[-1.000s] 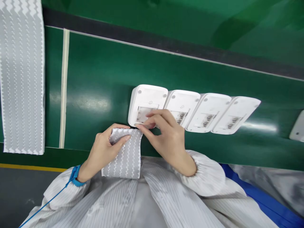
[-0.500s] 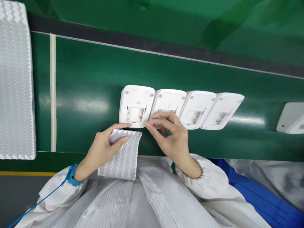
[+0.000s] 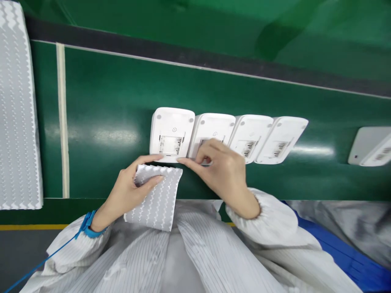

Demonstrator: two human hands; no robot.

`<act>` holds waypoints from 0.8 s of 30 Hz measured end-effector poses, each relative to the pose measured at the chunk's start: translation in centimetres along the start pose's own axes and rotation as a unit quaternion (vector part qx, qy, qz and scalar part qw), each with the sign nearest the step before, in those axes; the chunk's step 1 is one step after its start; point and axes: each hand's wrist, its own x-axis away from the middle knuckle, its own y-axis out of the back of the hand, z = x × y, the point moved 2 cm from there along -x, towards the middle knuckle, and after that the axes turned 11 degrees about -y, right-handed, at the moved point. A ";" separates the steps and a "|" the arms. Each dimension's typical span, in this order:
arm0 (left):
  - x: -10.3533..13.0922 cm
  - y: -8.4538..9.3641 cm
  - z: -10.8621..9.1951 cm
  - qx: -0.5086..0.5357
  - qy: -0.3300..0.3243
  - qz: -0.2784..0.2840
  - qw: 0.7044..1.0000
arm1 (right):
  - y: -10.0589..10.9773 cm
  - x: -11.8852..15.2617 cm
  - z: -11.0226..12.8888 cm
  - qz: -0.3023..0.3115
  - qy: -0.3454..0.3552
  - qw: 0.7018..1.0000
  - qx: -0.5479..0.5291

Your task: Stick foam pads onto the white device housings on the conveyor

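Several white devices lie in a row, with open compartments facing up. My left hand (image 3: pixel 130 187) holds a patterned grey-and-white sheet (image 3: pixel 155 197) between thumb and fingers; its index fingertip touches the lower edge of the leftmost device (image 3: pixel 172 122). My right hand (image 3: pixel 221 171) has its thumb at that device's lower right corner, while its curled fingers lie over the second device (image 3: pixel 215 122) and cover part of its compartment. Whether those fingers hold anything is hidden. To the right lie the third device (image 3: pixel 253 126) and the fourth device (image 3: pixel 287 134).
A large patterned sheet stack (image 3: pixel 18 114) lies at the far left, beside a pale strip (image 3: pixel 62 122) on the green table (image 3: pixel 106 89). Another white device (image 3: pixel 371 142) is at the far right. A blue cord (image 3: pixel 39 266) runs from my left wristband.
My right hand's fingers have curled inward over the second device, and its thumb has shifted slightly left. My left hand still holds the sheet. The whole view has shifted slightly.
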 end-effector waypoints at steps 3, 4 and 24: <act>-0.3 0.7 0.1 0.099 0.021 -0.039 0.994 | 0.5 -1.7 -0.8 -0.092 0.040 0.995 0.007; -0.5 0.8 0.2 0.139 0.036 -0.036 0.989 | 0.2 -2.3 -0.9 -0.101 0.058 0.993 0.021; -6.4 1.8 -0.3 0.188 -0.049 -0.052 0.980 | -5.6 -31.1 4.2 -0.075 -0.077 0.993 0.057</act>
